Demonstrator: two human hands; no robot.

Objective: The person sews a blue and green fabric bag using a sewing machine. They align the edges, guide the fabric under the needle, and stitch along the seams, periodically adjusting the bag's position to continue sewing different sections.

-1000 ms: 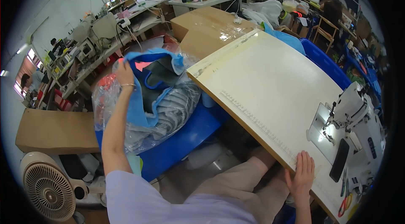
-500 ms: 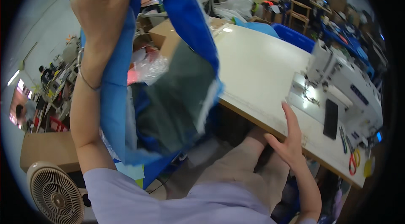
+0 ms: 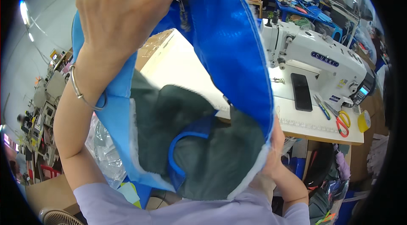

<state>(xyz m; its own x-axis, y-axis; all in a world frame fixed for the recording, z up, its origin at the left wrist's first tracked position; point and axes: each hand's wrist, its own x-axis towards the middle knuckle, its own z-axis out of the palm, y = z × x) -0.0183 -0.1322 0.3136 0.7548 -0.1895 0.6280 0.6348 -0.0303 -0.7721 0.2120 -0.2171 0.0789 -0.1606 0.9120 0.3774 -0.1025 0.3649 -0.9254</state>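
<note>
A large sewn fabric piece in bright and light blue (image 3: 237,51) hangs in front of me in an open loop. Dark green panels (image 3: 220,157) fill its lower part, edged with white fuzzy seams and a curved blue trim. High on the left, my left hand (image 3: 123,17) grips its upper edge with the fingers curled round it; a metal bangle circles that wrist. At the fabric's right edge is my right hand (image 3: 276,144), partly behind the cloth. Its fingers are mostly hidden, so its grip does not show.
A white sewing machine (image 3: 318,49) stands on the white table (image 3: 182,57) to the right. Beside it lie a black phone (image 3: 301,92), small snips (image 3: 323,108), red-and-yellow-handled scissors (image 3: 341,123) and a yellow tape roll (image 3: 363,121). A fan (image 3: 59,217) and cardboard box (image 3: 51,197) are at lower left.
My left hand has brought the fabric rightward and closer, and it spreads wider in view. My right hand, earlier apart with fingers spread beside the table edge, is now at the fabric's right edge.
</note>
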